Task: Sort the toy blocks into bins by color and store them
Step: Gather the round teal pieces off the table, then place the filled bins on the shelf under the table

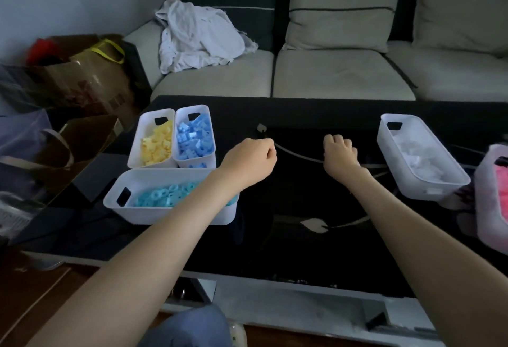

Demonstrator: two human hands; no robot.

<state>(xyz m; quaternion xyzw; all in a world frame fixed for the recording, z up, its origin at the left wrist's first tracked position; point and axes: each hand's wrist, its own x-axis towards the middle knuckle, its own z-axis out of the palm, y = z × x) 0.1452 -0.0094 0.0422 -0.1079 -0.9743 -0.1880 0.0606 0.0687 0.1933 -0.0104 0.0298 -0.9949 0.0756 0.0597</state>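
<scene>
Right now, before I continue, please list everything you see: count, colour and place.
yellow-block bin: one, white, table's far left.
blue-block bin: one, white, beside the yellow-block bin.
turquoise-ring bin: one, white, in front of both.
white-block bin: one, white, table's right side.
pink-block bin: one, pale, right edge, cut off.
table: one, black, pale leaf pattern.
sofa: one, beige, behind the table.
cloth: one, white, crumpled on the sofa.
paper bags: at least two, brown, left of the table.
left hand: one, fingers curled, over the table near the blue-block bin.
right hand: one, fingers curled, at the table's middle.
</scene>
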